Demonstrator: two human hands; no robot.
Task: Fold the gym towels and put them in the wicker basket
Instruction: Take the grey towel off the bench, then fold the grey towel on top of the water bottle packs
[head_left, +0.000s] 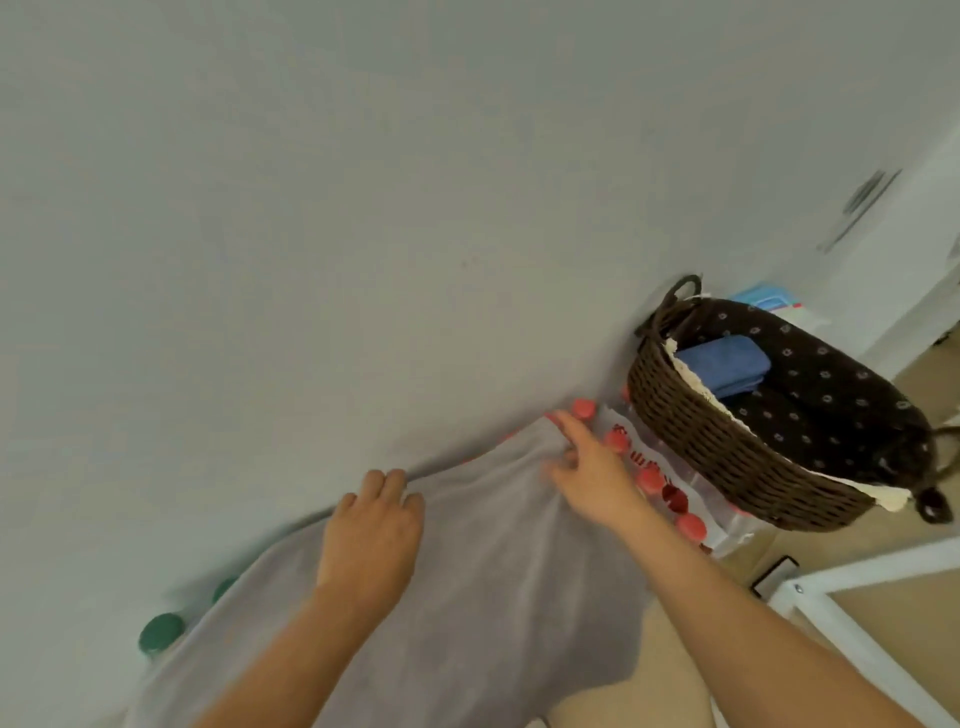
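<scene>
A grey gym towel (467, 571) lies spread over packs of bottles against the wall. My left hand (371, 535) rests on its far edge with the fingers curled over the hem. My right hand (587, 467) lies on the towel's far right corner, fingers stretched toward the wall. To the right stands the dark wicker basket (727, 441) with a patterned dark lining. A folded blue towel (722, 364) lies inside it.
Red bottle caps (652, 478) in a plastic-wrapped pack line up between the towel and the basket. Green caps (161, 631) show at the towel's left. A white frame (857, 623) stands at lower right on the tan floor. The grey wall fills the upper view.
</scene>
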